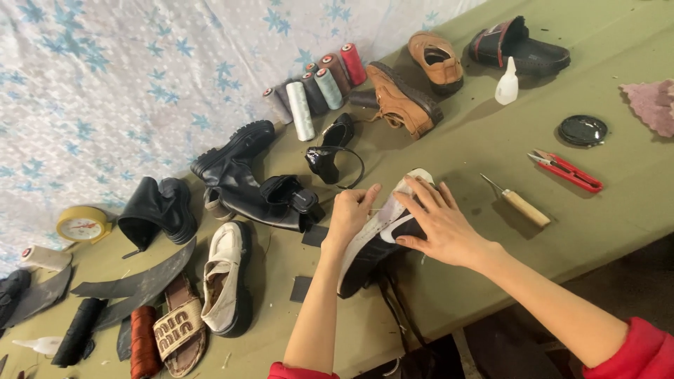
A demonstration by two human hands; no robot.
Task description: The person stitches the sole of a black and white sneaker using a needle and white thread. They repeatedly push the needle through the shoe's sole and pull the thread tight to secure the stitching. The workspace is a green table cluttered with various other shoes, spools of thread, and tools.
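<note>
Small white squeeze bottle (pixel 507 83) with pointed nozzle, far right part of the counter (pixel 491 140), round black lidded tin (pixel 583 130) just right of it, no labels, signs or screens visible

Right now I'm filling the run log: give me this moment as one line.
left hand: pinching sneaker edge | right hand: flat on black-and-white sneaker | awl: lying right of hands | green table

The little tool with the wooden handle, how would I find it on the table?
Start at the green table and find the right hand pressing the black and white shoe. Just right of it lies the awl, apart from the fingers. Unlike the red snips beyond, it has a pale wooden handle and one thin metal spike.
</note>
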